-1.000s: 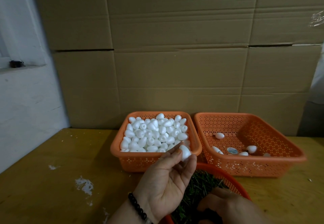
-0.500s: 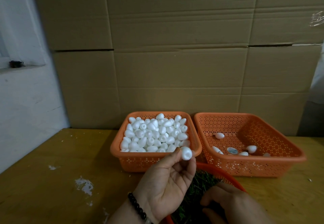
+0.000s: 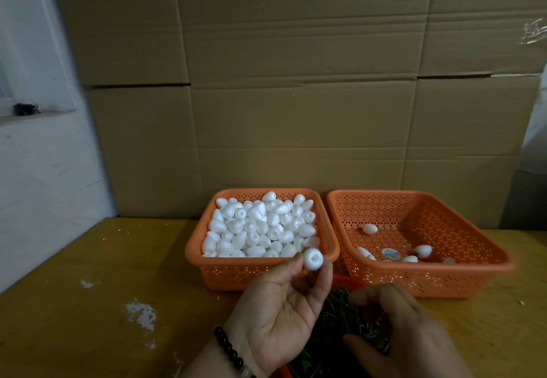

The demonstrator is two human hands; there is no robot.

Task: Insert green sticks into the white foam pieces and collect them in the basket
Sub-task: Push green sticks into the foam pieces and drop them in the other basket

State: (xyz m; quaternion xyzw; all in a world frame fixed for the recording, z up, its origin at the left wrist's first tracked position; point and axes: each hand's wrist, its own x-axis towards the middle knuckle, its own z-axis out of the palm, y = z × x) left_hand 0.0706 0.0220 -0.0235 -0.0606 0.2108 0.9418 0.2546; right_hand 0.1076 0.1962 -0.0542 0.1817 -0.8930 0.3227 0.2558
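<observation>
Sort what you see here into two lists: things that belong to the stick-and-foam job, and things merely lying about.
Job:
left hand pinching one foam piece
right hand over the green sticks
full basket of foam pieces
collecting basket

Lying about:
cardboard boxes
white flecks on the table

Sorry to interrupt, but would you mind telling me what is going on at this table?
A person is fitting green sticks into white foam pieces. The left hand pinches one foam piece at its fingertips, hole facing the camera, with no stick in it yet. The right hand reaches into a pile of green sticks in a round orange container; whether it holds one cannot be seen. The left basket is full of foam pieces, while the right basket holds only a few.
</observation>
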